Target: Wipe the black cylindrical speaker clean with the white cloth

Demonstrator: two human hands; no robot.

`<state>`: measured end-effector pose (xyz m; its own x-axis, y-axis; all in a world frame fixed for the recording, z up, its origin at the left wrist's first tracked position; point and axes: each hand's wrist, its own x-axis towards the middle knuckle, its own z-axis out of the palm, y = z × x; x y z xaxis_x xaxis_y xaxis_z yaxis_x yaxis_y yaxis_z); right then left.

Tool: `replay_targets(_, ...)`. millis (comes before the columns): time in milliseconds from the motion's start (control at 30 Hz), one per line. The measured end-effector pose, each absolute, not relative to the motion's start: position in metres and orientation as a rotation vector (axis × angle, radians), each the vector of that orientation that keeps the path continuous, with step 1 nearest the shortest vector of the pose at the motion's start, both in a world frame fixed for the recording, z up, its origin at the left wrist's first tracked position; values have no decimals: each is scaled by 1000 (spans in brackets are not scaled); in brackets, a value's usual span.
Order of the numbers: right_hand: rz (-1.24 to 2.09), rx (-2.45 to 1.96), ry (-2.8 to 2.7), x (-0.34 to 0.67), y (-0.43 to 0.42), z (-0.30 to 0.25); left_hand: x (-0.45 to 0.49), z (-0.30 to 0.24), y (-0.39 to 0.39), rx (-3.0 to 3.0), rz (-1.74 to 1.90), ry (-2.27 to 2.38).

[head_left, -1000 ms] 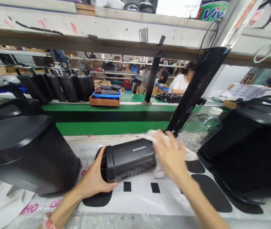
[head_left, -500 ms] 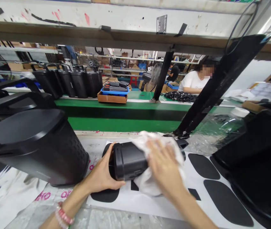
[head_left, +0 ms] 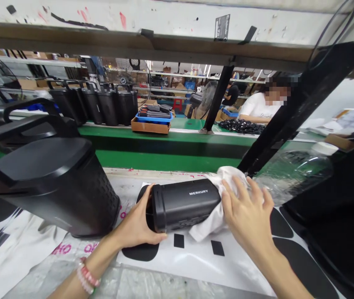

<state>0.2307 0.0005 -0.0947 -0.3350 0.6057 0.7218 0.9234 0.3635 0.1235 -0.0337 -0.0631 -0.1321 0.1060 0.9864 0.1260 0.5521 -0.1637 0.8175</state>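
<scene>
Merkury-branded black speaker [head_left: 185, 203] lies on its side on the counter [head_left: 177, 286], its long axis running from 9 o'clock to 3 o'clock across a white sheet with black die-cut shapes [head_left: 195, 259]. The person's left hand [head_left: 138, 226] cups the speaker's 9 o'clock end cap, palm against it, thumb hooked under the lower edge. The right hand [head_left: 247, 211], fingers spread, presses a white cloth [head_left: 217, 216] flat against the 3 o'clock end and holds nothing else; the cloth bunches between palm and speaker and drapes onto the sheet. Both hands touch the speaker, one at each end. A large black bin-like housing with a handle [head_left: 44, 187] stands close by at 9 o'clock, another dark housing [head_left: 335, 216] crowds in at 3 o'clock, and a clear plastic bottle [head_left: 292, 172] lies just beyond the right hand at 1 o'clock. At 12 o'clock runs a green conveyor [head_left: 170, 151], with a row of black units [head_left: 102, 108] and a seated co-worker in white [head_left: 259, 110] behind it.
</scene>
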Motion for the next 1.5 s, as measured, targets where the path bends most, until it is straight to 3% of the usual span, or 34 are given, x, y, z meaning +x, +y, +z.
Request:
replay_targets(200,-344,-844,-2372,200,-17,-94,-33,-131,-64,1754,943,1466)
replay_targets(433,-356,-621,-2552,204,-11,-85,-35,-134,-63,1792,919,1473)
replay_targets(1500,-284,-562,-2522,203,0,-79,-34,-131,-62,1769,904,1457)
